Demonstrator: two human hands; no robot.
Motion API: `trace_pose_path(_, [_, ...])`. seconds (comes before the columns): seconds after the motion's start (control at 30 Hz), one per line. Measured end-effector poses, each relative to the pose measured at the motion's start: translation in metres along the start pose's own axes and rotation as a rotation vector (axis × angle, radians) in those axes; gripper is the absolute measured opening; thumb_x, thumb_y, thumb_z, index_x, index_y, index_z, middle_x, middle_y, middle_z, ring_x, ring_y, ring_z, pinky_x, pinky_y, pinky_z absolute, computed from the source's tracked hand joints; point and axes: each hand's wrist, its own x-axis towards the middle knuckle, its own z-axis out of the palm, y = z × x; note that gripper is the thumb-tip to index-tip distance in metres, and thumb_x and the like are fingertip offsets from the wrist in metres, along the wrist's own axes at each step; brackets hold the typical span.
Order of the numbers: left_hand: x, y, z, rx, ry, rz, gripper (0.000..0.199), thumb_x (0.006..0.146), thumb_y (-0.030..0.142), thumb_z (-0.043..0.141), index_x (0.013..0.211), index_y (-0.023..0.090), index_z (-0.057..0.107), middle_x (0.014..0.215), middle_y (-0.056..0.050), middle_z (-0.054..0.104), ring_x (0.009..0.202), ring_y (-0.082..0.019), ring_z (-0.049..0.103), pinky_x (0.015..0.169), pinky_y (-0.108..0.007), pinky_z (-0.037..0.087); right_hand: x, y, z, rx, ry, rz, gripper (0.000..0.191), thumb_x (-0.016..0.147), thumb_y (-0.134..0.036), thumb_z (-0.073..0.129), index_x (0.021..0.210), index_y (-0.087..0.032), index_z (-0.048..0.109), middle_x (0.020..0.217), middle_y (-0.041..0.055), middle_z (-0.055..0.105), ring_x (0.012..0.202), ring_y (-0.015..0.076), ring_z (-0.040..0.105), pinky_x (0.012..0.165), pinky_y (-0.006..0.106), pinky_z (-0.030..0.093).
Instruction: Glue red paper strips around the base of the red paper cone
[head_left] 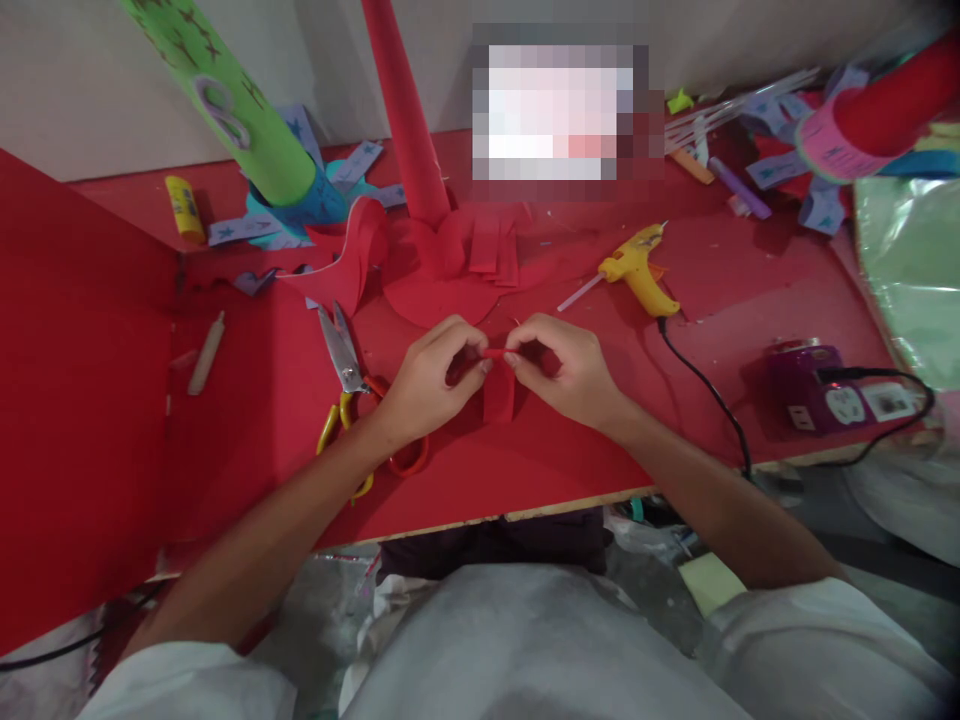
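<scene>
Apparently, left hand (441,372) and right hand (564,362), pinching opposite ends, roll a red craft strip (499,398); continuing likely calls for even pressure.

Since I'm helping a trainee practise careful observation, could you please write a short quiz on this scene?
1. Multiple choice: what do the left hand and right hand pinch between them?
A) a pair of scissors
B) a small red piece
C) a black cord
2. True or false: the yellow glue gun lies to the right of both hands.
3. Fill in the blank: the lower end of the green tube is ringed by a band coloured ___.

Key: 1. B; 2. True; 3. blue.
</scene>
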Motion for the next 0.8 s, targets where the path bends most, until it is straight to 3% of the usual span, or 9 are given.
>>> trace_pose_path(0.5, [-0.0009,0.003,-0.0018,-0.063,-0.028,0.089,0.007,0.095,0.016,0.061,0.094,0.021,0.057,0.087,-0.001,0.058,0.074,-0.012,0.053,0.066,-0.026,0.044,0.0015,-0.0035,-0.0026,0.16,-0.055,0.014,0.009,0.089,-0.017,0.065,0.087,-0.024,0.06,0.079,-0.0017,0.063,0.069,0.0135,0.055,0.064,0.028,0.045])
trace_pose_path(0.8, [0.0002,0.0021,-0.0019,-0.089,-0.022,0.016,0.006,0.093,0.016,0.061,0.091,0.02,0.058,0.084,0.001,0.056,0.069,-0.011,0.05,0.063,-0.026,0.042,0.0016,-0.0014,-0.0015,0.188,-0.093,0.065,0.003,0.097,-0.022,0.063,0.094,-0.023,0.063,0.085,-0.0002,0.067,0.073,0.0139,0.059,0.068,0.028,0.046])
